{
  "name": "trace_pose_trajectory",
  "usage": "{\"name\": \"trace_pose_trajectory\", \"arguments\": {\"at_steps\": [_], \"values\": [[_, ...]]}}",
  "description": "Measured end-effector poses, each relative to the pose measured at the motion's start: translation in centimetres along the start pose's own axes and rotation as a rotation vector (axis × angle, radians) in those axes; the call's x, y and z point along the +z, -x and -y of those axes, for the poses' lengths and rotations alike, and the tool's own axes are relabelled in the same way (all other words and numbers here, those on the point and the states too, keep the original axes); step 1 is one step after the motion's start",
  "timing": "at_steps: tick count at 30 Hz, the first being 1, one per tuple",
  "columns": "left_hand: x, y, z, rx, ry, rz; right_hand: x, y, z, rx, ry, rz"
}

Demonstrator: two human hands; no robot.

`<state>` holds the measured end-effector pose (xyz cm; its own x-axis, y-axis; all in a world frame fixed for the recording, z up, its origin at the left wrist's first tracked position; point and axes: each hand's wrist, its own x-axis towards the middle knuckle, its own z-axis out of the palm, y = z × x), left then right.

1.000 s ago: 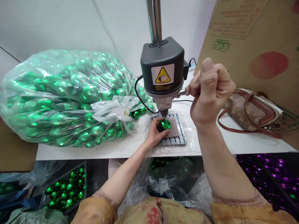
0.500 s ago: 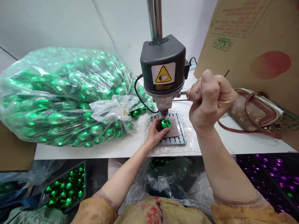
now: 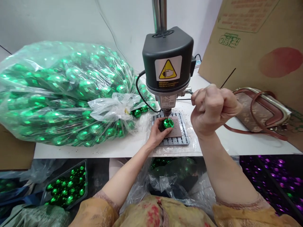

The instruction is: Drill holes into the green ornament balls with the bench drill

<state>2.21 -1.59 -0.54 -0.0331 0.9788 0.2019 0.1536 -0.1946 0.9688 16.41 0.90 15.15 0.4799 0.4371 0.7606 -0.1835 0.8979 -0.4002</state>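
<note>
so, left hand (image 3: 157,132): thumb and fingers bent in a narrow grip round the side of one shiny green ball (image 3: 169,123), forearm coming up from the front edge of the white table (image 3: 78,153)

green ball: sitting on a flat brownish board (image 3: 176,132), straight under the chuck (image 3: 167,112). the bit comes down to the top of it, can't tell from this angle if it's actually gone in

right hand (image 3: 211,108): balled into a fist round the metal lever (image 3: 188,90) on the right side of the machine, raised well above the table. the fingers hide most of what they're wrapped on. a thin dark rod (image 3: 228,77) pokes up behind the knuckles

drill press (image 3: 151,44): black housing on a shiny upright post (image 3: 160,15), yellow warning sticker (image 3: 168,69) facing the person, slotted metal base (image 3: 186,140) under the board, dark crumbs scattered about

big clear bag (image 3: 66,94): left of the machine, stuffed with green balls, knotted at the near right, with a few more balls (image 3: 139,112) just past the knot

handbag (image 3: 257,110): right side of the table, brown strap, leaning near a tall cardboard box (image 3: 246,41)

below the table: a tray (image 3: 86,176) of green balls on the left, loads of purple balls (image 3: 279,176) on the right
</note>
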Motion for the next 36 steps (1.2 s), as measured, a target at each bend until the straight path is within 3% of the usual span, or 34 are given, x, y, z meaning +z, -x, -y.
{"name": "trace_pose_trajectory", "arguments": {"at_steps": [9, 18, 23, 25, 28, 33, 36], "values": [[0.0, -0.1, 0.1, 0.028, -0.018, 0.000, -0.6, 0.9, -0.5, -0.022, 0.026, -0.022], [0.0, 0.0, 0.0, 0.036, -0.015, -0.002, -1.8, 2.0, -1.8, -0.154, -0.025, 0.036], [0.0, 0.0, 0.1, 0.028, -0.011, 0.001, -0.2, 0.4, -0.8, -0.072, 0.041, -0.053], [0.1, 0.0, -0.1, 0.021, -0.013, -0.012, 0.8, -1.1, -0.1, 0.041, 0.112, -0.083], [0.1, 0.2, -0.6, 0.024, -0.033, -0.068, 1.9, -3.1, 0.6, 0.138, 0.185, -0.021], [-0.3, 3.5, -1.8, 0.190, -0.213, -0.126, 2.1, -3.9, 0.5, 0.133, 0.155, 0.015], [-0.3, 7.4, -1.7, 0.393, -0.425, 0.069, 2.0, -3.7, 0.4, 0.109, 0.110, -0.008]]}}
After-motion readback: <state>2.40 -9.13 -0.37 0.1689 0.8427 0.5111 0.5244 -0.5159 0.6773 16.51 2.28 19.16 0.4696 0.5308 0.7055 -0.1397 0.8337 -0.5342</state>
